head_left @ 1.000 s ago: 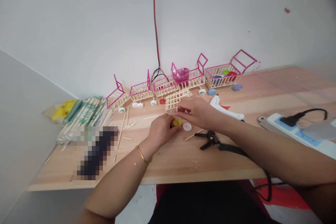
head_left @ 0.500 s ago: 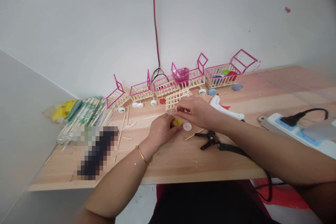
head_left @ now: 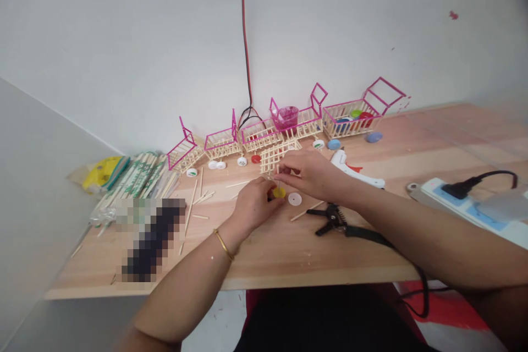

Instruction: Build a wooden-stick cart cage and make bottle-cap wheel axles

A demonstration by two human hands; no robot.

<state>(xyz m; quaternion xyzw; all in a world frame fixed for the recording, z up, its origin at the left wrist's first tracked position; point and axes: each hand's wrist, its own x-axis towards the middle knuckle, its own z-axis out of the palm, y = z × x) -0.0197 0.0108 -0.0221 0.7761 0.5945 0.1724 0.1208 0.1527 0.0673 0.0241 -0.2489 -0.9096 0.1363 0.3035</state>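
My left hand (head_left: 256,199) is closed on a yellow bottle cap (head_left: 279,192), thumb and fingers around its edge, just above the table. From the right, my right hand (head_left: 300,175) pinches a short wooden stick (head_left: 278,169) that stands upright over the cap. Whether the stick's lower end touches the cap I cannot tell. Just right of the cap lies a white disc (head_left: 294,198) with a small hole in its middle. Behind my hands is a flat lattice of sticks (head_left: 274,157), partly covered by my right hand.
Several small stick carts with pink rims, such as the large one (head_left: 350,120), line the wall. A white glue gun (head_left: 357,171), black cutters (head_left: 331,220) and a power strip (head_left: 466,206) lie to the right. Bagged sticks (head_left: 134,184) and loose sticks (head_left: 188,209) lie left.
Almost nothing differs. Both hands keep the same place and grip at the yellow cap, and the view has shifted very slightly.
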